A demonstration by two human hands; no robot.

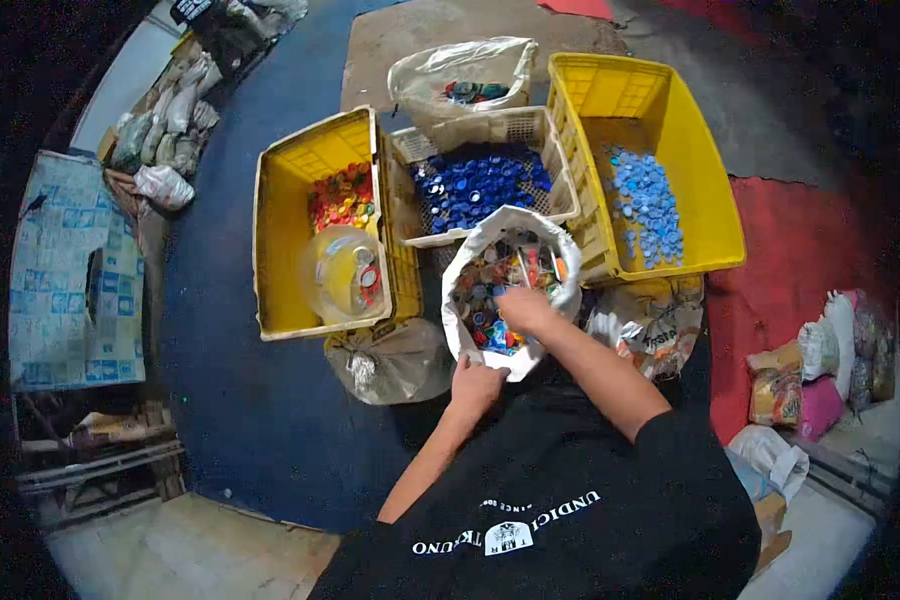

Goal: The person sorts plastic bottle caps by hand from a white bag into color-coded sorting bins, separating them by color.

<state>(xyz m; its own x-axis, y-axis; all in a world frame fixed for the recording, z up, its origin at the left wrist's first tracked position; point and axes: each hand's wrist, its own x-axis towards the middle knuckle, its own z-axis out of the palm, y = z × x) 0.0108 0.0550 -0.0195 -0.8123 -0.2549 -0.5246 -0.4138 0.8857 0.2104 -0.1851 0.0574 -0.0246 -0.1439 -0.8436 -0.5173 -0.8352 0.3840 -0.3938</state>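
Note:
An opened white sack (454, 330) with its rim rolled back stands in front of me, full of mixed-colour bottle caps (492, 318). My left hand (478, 386) grips the near left part of its rim. Inside the mouth, my right hand (523, 310) is down at the caps with its fingers curled; what they hold, if anything, is hidden. Just beyond the sack, a white crate (420, 240) holds dark blue caps (480, 190). The yellow crate (270, 240) on the left contains red and orange caps (344, 198) and a clear round tub (322, 272).
Light blue caps (650, 208) lie in the right yellow crate (715, 215). Behind the white crate stands another open sack (420, 85). Filled bags (385, 365) sit below the left crate, and a printed sack (660, 325) below the right one. More bags (820, 350) line the right side.

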